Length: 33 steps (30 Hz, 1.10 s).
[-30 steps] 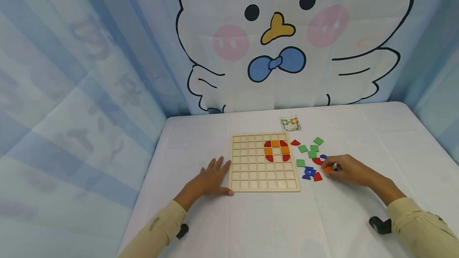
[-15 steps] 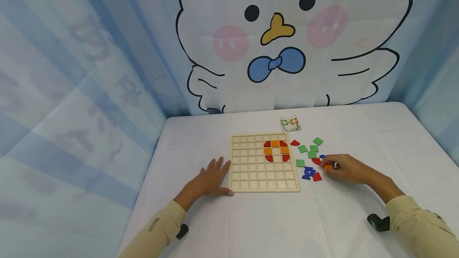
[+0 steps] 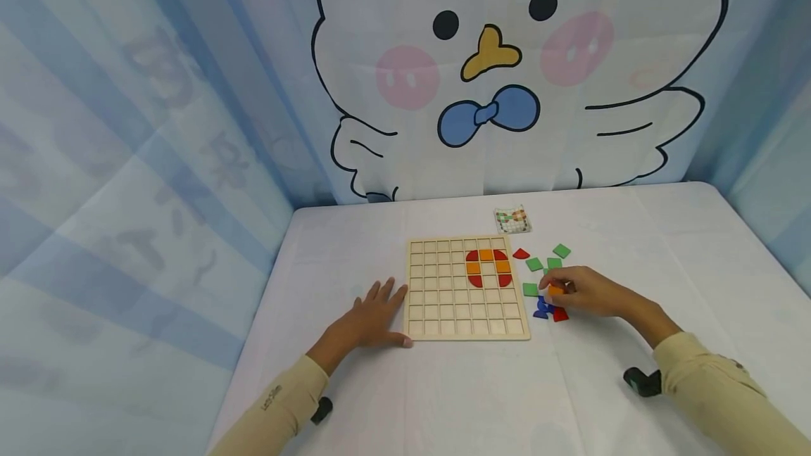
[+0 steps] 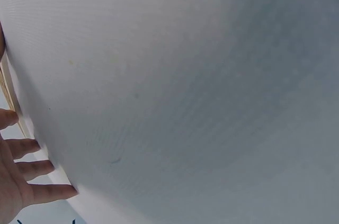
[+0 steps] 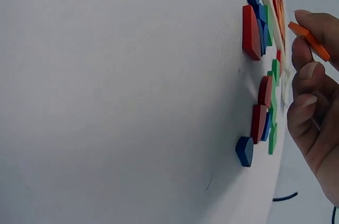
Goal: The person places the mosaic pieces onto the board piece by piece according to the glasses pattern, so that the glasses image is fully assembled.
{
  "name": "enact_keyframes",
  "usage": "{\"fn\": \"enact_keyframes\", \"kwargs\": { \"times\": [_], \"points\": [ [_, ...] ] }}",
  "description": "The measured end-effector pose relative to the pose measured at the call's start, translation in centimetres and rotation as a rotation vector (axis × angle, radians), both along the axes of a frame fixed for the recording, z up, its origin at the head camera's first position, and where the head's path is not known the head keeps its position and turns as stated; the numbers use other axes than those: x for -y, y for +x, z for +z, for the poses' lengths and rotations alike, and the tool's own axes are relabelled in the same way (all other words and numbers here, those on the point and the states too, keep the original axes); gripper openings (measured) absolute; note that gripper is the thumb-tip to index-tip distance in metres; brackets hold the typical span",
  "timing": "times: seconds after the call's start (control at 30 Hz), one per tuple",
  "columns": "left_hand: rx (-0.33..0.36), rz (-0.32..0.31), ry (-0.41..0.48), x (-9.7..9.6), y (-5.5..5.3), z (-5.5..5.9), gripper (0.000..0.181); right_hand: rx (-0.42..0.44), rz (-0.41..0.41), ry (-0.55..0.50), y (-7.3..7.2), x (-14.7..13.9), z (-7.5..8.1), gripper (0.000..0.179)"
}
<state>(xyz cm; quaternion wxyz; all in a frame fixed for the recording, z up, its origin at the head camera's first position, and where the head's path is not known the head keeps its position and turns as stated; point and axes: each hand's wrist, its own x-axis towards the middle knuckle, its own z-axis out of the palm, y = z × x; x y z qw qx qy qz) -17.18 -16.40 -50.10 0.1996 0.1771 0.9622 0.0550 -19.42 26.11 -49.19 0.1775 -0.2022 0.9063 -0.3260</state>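
Observation:
A wooden grid board (image 3: 443, 308) lies on the table. Toward its upper right, red quarter-circle tiles (image 3: 474, 280) and orange square tiles (image 3: 486, 255) sit in cells around a bare one. Beside the board's left edge rests my left hand (image 3: 374, 317), fingers spread, thumb by the lower left corner. Between thumb and forefinger my right hand (image 3: 589, 290) pinches an orange square tile (image 5: 310, 41), raised above the loose pieces in the right wrist view. That hand hides some of those pieces in the head view.
Right of the board are loose green square tiles (image 3: 530, 289), blue pieces (image 3: 541, 314) and red pieces (image 3: 560, 314). A small printed pattern card (image 3: 512, 219) lies behind the board. A patterned curtain (image 3: 481, 160) hangs behind the table.
My right hand has lifted the orange tile from the pile and moved left toward the board. The left hand has stayed where it was.

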Motion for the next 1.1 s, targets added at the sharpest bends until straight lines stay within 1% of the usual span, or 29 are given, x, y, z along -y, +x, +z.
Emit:
{"fn": "enact_keyframes", "kwargs": {
  "times": [0.1, 0.27, 0.37, 0.57, 0.7, 0.8, 1.1],
  "points": [
    [0.005, 0.002, -0.002, 0.0, 0.0, 0.0, 0.109, 0.009, 0.001, 0.003, -0.3, 0.8, 0.1, 0.021],
    [0.020, 0.011, -0.001, -0.2, 0.0, 0.2, 0.109, 0.020, -0.013, 0.015, -0.9, 1.9, 0.0, 0.029],
    [0.032, 0.025, 0.005, -0.4, -0.1, 0.2, 0.110, 0.033, -0.019, 0.010, -1.2, 2.4, 0.0, 0.029],
    [0.052, 0.050, 0.014, -0.6, -0.5, 0.1, 0.112, 0.033, 0.004, -0.018, -1.4, 3.3, 0.0, 0.030],
    [0.049, 0.054, 0.023, -0.6, -0.6, 0.1, 0.113, 0.041, 0.011, -0.035, -1.6, 3.8, 0.1, 0.031],
    [0.049, 0.057, 0.028, -0.6, -0.6, 0.1, 0.114, 0.057, 0.006, -0.047, -1.7, 4.1, 0.2, 0.030],
    [0.072, 0.069, 0.029, -0.8, -0.4, 0.4, 0.112, 0.075, 0.046, -0.105, -1.8, 4.6, 0.1, 0.030]
  ]
}}
